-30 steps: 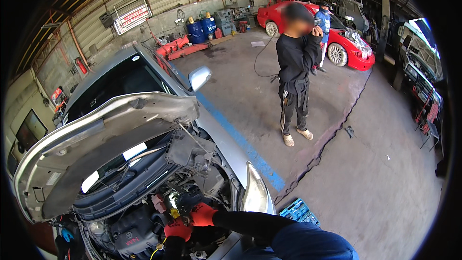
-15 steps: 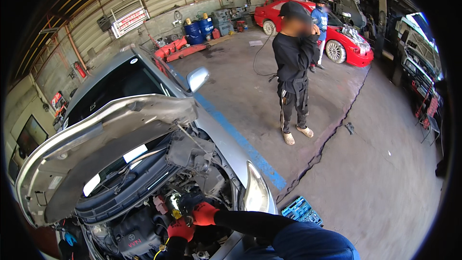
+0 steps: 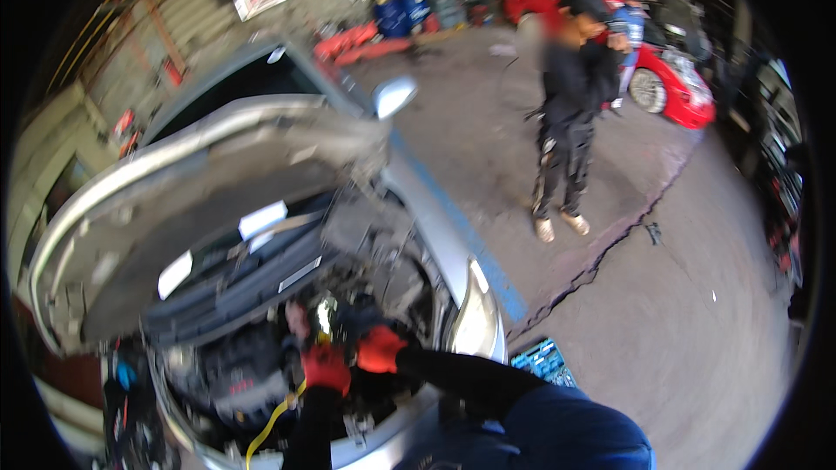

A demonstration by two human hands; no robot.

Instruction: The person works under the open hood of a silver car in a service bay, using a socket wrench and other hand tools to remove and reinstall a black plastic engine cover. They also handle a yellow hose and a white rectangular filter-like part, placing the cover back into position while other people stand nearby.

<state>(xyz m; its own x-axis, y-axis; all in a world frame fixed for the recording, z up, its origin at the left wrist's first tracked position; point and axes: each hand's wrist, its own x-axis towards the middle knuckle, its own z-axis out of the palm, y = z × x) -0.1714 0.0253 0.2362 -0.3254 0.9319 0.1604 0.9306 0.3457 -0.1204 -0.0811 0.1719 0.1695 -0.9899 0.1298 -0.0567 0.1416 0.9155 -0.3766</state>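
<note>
Your red-gloved left hand (image 3: 326, 367) is down in the engine bay of the silver car, its forearm coming up from the lower edge, while your right hand (image 3: 380, 350), also gloved in red, comes in across the front corner from the right. The two sit just beside each other, probably because the spot you are working at is tight and lets both arms in only from the front. A bright, shiny part (image 3: 326, 318) lies just beyond the left fingertips, and a dark part (image 3: 352, 320) sits ahead of the right hand; blur hides their exact kind. Your fingers look curled, but I cannot tell whether either hand is pinching something or merely resting against it. A yellow line (image 3: 275, 422) runs from beside your left hand down past the black engine cover (image 3: 248, 387); whether you hold its upper end is unclear. A pinkish part (image 3: 297, 319) stands left of the shiny one. The hood (image 3: 200, 135) is raised, which leaves the bay open to your reach from above. Beyond the headlight (image 3: 476, 318), a blue tool case (image 3: 544, 360) lies on the floor near the front corner, likely put there to be handy from where you lean. A person in black (image 3: 570, 78) stands well apart, hands raised.
</note>
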